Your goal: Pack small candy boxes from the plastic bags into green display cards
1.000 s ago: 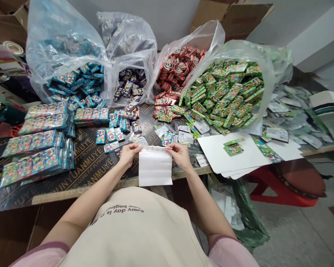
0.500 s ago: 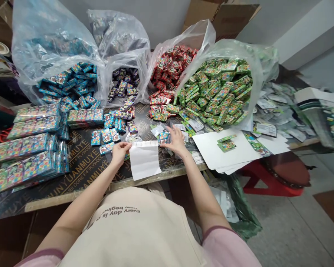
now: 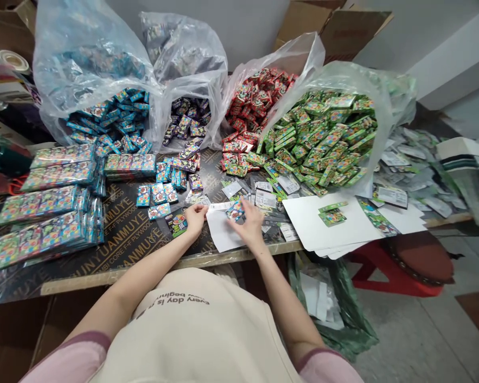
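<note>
My left hand [image 3: 195, 219] is closed at the upper left edge of a white paper sheet [image 3: 219, 236], its thumb and fingertips pinching it. Over the sheet's right part, my right hand [image 3: 250, 222] grips a small blue printed box [image 3: 234, 211] between thumb and fingers. A dark packet with a green print [image 3: 178, 224] lies just left of my left hand. Several loose blue boxes [image 3: 158, 193] and purple boxes [image 3: 195, 182] sit beyond it. Clear packets with white labels [image 3: 265, 199] lie behind my right hand.
Open plastic bags along the back hold blue [image 3: 115, 119], purple [image 3: 186, 119], red [image 3: 255, 96] and green boxes [image 3: 323, 133]. Wrapped sets [image 3: 40, 234] are stacked at left. White cards [image 3: 307, 229] lie at right, above a red stool [image 3: 407, 266] and a green bin bag [image 3: 355, 319].
My right hand has picked up the blue box from behind the sheet and brought it over the paper. My left hand still pinches the sheet. The view has shifted slightly.
</note>
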`<state>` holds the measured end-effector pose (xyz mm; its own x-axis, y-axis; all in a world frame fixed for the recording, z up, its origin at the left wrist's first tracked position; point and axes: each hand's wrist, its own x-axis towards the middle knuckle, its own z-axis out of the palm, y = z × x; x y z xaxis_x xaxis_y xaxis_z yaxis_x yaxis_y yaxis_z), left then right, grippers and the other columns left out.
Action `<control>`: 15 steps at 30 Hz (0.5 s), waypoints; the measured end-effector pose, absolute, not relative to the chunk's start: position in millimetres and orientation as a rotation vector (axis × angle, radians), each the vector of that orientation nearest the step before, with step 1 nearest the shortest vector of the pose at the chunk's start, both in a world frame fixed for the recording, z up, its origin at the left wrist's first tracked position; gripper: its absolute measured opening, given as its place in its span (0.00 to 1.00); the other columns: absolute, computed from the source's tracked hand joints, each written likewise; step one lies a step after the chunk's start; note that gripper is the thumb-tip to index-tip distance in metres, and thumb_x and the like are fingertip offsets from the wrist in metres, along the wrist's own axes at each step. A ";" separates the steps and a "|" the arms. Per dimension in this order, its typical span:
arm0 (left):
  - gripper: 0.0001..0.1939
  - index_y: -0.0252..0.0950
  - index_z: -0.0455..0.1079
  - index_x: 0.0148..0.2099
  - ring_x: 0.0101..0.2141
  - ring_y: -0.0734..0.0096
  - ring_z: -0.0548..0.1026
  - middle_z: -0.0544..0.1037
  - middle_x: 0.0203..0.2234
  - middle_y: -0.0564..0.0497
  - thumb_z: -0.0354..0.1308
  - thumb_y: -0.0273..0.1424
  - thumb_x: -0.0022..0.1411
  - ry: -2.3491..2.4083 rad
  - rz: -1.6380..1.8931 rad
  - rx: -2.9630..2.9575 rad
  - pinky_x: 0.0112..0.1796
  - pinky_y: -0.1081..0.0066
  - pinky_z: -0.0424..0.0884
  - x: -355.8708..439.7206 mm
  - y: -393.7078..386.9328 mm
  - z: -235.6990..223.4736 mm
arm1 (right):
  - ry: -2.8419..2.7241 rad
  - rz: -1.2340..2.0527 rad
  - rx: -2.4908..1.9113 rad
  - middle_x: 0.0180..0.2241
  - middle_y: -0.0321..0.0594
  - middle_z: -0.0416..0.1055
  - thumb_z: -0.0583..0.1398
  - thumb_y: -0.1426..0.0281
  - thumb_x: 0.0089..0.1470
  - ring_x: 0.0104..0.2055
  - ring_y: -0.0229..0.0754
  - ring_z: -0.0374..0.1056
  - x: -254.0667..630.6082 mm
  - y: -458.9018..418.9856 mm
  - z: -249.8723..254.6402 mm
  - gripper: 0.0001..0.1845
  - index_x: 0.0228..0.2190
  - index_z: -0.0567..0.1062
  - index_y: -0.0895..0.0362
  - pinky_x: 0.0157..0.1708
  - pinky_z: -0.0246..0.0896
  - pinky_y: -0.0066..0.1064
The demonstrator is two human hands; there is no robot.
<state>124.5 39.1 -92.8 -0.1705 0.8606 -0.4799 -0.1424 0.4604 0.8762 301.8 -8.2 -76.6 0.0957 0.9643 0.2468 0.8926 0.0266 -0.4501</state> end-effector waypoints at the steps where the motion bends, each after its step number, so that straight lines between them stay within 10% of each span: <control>1: 0.04 0.32 0.71 0.27 0.20 0.73 0.71 0.73 0.19 0.53 0.62 0.27 0.52 1.478 1.000 0.704 0.27 0.69 0.72 124.1 39.0 -91.8 | -1.866 0.223 -1.913 0.57 0.56 0.63 0.61 0.53 0.50 0.57 0.58 0.59 291.8 -12.6 -84.0 0.40 0.60 0.60 0.57 0.53 0.50 0.49; 9: 0.26 0.38 0.72 0.50 0.52 0.50 0.67 0.74 0.48 0.41 0.69 0.27 0.46 1.778 0.582 1.795 0.51 0.57 0.63 50.5 49.2 -63.3 | -1.975 0.147 -1.960 0.65 0.59 0.47 0.55 0.53 0.57 0.66 0.61 0.42 277.8 -19.3 -105.1 0.39 0.63 0.55 0.59 0.57 0.42 0.57; 15: 0.11 0.37 0.73 0.43 0.40 0.59 0.74 0.79 0.35 0.46 0.61 0.32 0.57 1.855 0.172 1.948 0.41 0.65 0.65 7.3 52.6 -41.0 | -1.864 0.134 -1.626 0.61 0.53 0.57 0.53 0.57 0.59 0.62 0.53 0.53 239.9 4.4 -76.4 0.25 0.55 0.68 0.55 0.56 0.50 0.48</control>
